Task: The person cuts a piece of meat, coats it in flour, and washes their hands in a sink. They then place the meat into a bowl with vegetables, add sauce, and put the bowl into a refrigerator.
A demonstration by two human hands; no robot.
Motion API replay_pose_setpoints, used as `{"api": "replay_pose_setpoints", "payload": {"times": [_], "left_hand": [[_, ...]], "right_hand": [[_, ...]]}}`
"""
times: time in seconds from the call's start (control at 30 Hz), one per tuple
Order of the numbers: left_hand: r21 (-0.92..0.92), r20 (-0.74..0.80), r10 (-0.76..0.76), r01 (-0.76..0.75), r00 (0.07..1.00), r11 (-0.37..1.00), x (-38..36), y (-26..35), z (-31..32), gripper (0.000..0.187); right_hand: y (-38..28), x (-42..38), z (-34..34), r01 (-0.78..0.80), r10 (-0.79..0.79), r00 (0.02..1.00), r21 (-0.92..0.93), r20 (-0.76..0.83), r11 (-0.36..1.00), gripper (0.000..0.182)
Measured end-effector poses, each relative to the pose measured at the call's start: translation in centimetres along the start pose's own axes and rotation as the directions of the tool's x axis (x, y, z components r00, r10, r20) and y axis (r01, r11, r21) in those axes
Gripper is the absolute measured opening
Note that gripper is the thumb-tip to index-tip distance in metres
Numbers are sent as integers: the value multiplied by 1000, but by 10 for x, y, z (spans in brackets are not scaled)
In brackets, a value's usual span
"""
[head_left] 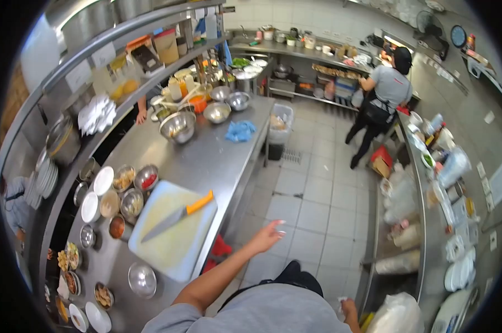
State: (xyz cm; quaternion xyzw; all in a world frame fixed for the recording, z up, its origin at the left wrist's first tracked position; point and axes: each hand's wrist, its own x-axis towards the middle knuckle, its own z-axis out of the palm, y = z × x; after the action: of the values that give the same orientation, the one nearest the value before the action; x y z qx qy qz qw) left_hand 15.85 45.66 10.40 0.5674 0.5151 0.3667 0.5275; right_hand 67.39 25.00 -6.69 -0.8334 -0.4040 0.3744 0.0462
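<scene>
My left hand (267, 236) is held out over the tiled floor, right of the steel counter, with its fingers apart and nothing in them. Low on the right, my right hand (348, 308) is partly visible beside a white plastic bag (396, 315); a small whitish thing shows at its fingers, too small to name. On the counter, a knife with an orange handle (199, 203) lies across a white cutting board (166, 254). Metal bowls of food, such as one with red pieces (146, 177), stand left of the board.
A co-worker (385, 89) in a grey shirt stands at the back right counter. A blue cloth (240, 130) and a large steel bowl (178, 127) lie farther along the counter. A bin (281, 119) stands at its end. Another person's hand (142, 116) shows behind the counter.
</scene>
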Motion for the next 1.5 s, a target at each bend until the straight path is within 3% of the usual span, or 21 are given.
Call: {"api": "replay_pose_setpoints", "payload": {"times": [0.1,0.33,0.37,0.4,0.43,0.53,0.6,0.7,0.8,0.87,0.97,1.1,1.17,1.23,1.27,1.3,1.33,1.37,1.43,1.47,1.5], "left_hand": [[90,89,43,-51,995,995,117,39,1,48],[194,4,-29,28,1000,981,295,18,-32,45],[166,-31,-121,125,992,978,308,25,-47,46],[128,-63,-217,223,974,966,319,29,-62,46],[31,-126,-247,252,961,967,331,26,-76,46],[-161,-241,-388,358,889,920,374,6,-108,43],[-252,-280,-488,427,827,869,416,-6,-119,41],[-343,-272,-548,452,791,823,495,-26,-131,34],[-386,-262,-536,422,802,820,600,-47,-147,30],[-453,-239,-546,405,803,794,682,-45,-158,30],[-467,-217,-549,408,807,785,812,-3,-186,28],[-353,-88,-387,335,918,874,977,44,-221,22],[-340,-13,-355,329,935,881,1059,41,-236,19],[-308,-96,-337,294,937,905,1136,25,-240,13],[-240,-131,-319,282,939,929,1166,33,-240,11],[-318,-154,-338,278,928,907,1195,27,-240,10],[-294,-140,-391,339,910,894,1218,31,-241,10],[-122,-133,-262,247,956,961,1244,-41,-261,20],[-24,-202,-285,286,937,958,1276,-41,-260,21],[6,-233,-291,300,928,954,1291,-39,-261,22],[33,-262,-292,310,920,950,1305,-35,-261,22]], "right_hand": [[-61,65,5,-105,75,985,192,157,976,18],[-205,352,-43,29,-44,950,53,310,998,23],[-259,376,-68,61,-85,944,84,317,995,24],[-311,398,-100,153,-161,974,62,162,986,19],[-345,444,-114,132,-190,957,253,221,958,11],[-484,547,-158,255,-297,951,329,84,909,9],[-578,593,-177,273,-370,921,474,122,837,18],[-694,621,-190,318,-415,892,401,181,859,26],[-723,700,-177,395,-427,863,167,270,903,23],[-689,788,-159,525,-482,849,-252,215,813,21],[-711,807,-222,147,-184,932,137,314,980,20],[-756,838,-298,-140,112,988,318,104,938,31],[-750,904,-306,74,-27,987,-291,161,954,44],[-775,953,-307,-83,96,978,-80,186,993,46],[-766,1016,-286,192,-184,981,-357,56,914,42],[-767,1087,-262,237,-230,972,-257,58,937,38],[-792,1147,-253,252,-227,968,-407,109,878,36],[-843,1167,-255,331,-328,943,-233,51,915,36],[-1023,1163,-308,493,-380,864,-397,331,774,30],[-1091,1173,-315,589,-537,808,-364,243,722,30],[-1171,1167,-336,611,-538,792,-366,290,702,32]]}}
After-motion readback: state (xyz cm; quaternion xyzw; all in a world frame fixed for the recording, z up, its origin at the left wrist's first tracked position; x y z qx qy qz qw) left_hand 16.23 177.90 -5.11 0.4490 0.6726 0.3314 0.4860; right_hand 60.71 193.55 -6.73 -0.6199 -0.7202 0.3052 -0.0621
